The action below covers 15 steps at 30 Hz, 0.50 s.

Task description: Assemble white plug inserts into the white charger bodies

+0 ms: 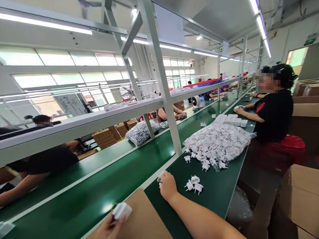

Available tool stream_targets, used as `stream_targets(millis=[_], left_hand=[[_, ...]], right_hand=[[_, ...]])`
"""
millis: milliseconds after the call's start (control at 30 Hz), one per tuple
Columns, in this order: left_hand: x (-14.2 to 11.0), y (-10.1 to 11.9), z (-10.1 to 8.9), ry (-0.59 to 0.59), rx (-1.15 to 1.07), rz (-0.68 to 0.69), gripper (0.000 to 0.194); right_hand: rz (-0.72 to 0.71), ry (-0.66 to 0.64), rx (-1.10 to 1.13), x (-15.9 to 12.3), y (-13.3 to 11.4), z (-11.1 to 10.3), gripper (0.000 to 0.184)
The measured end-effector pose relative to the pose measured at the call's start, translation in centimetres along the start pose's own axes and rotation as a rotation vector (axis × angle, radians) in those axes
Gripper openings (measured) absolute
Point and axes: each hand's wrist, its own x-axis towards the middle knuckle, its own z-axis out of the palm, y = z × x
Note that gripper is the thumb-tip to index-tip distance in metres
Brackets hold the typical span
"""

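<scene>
At the bottom, my left hand (pixel 110 229) is closed around a white charger housing (pixel 123 210), held over a sheet of cardboard (pixel 145 220). Further right, my right hand (pixel 168 186) is curled at the inner edge of the green worktop (pixel 214 198). Something pale shows at its fingertips, mostly hidden by the fingers. Beside this hand lie several loose white two-pin plug pieces (pixel 194 184). Beyond them a clear plastic bag (pixel 239 138) spills a heap of similar white plug pieces (pixel 213 149).
White box-shaped housings (pixel 231 120) stand in rows behind the bag. A green conveyor belt (pixel 94 190) runs along the left, under a metal frame post (pixel 163 77). A co-worker (pixel 273 106) sits at the right; cardboard boxes (pixel 303 197) stand nearer. Another bag (pixel 142 133) lies across the belt.
</scene>
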Motion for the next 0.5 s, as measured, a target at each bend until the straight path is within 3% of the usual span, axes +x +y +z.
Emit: stream_targets(millis=[133, 233, 400, 500], left_hand=[[6.5, 0.3, -3.8, 0.241, 0.242, -0.196, 0.076], [9.6, -1.3, -4.6, 0.279, 0.391, -0.265, 0.085], [10.8, -4.0, -3.3, 0.210, 0.391, -0.396, 0.079], [9.9, -2.4, -2.6, 0.413, 0.344, -0.407, 0.099]], right_hand=[[-0.003, 0.015, 0.057, 0.0, 0.3, 0.6, 0.046], [0.010, 0.038, 0.147, 0.1, 0.6, 1.3, 0.049], [0.006, 0.043, 0.240, 0.3, 1.1, 1.9, 0.048], [0.001, 0.033, 0.263, 0.3, 1.1, 2.0, 0.050]])
